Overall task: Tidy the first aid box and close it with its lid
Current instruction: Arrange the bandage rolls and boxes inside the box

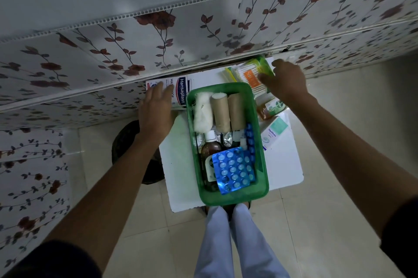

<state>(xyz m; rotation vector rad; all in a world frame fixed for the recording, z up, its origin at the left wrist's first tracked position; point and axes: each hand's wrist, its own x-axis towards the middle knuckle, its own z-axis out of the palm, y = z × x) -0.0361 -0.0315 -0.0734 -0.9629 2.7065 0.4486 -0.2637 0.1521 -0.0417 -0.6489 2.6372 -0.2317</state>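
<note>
A green first aid box [263,160] stands open on a small white table [287,164]. Inside lie a white gauze roll [203,113], two tan bandage rolls [228,111], a brown bottle [210,148] and blue pill strips [235,169]. My left hand [156,109] rests flat on a Hansaplast plaster box [182,92] at the table's far left. My right hand [286,80] lies with spread fingers on a pack of cotton buds [248,78] and a green packet [263,66] at the far right. No lid is in view.
An orange sachet [263,112], a small white and green packet [276,105] and an Optibex carton [273,132] lie right of the box. A floral-covered counter [158,35] runs along the back. A dark round object [126,139] sits on the tiled floor left of the table. My legs stand below the table.
</note>
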